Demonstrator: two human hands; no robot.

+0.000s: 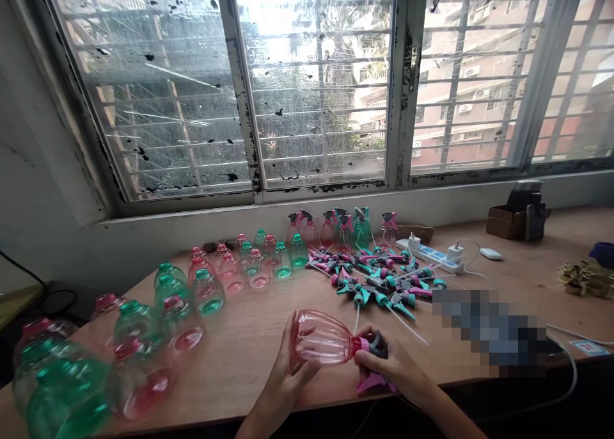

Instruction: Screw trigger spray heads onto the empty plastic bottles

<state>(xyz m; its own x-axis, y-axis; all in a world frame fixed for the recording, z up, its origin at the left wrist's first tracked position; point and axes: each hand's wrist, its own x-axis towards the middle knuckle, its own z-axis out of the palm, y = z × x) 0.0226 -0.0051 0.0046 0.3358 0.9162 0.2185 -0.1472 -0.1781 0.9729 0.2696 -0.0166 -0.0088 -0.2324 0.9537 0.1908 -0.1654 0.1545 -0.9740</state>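
My left hand (297, 356) is wrapped round the base of a clear pink spray bottle (323, 338), which lies on its side in the air above the table's front edge. At the bottle's neck, my right hand (384, 356) grips a pink and black trigger spray head (377, 344), its pink trigger pointing down. The head's collar meets the red neck; whether it is threaded on cannot be seen. Beyond my hands lies a heap of loose spray heads (378, 276) in pink, teal and black, with white tubes sticking out.
Open pink and green bottles (208, 292) stand in rows on the left. Several bottles with heads (343, 228) line the wall. A power strip (432, 255), a cardboard box (501, 221) and a blurred-out object (489, 330) are on the right. Windows stand behind.
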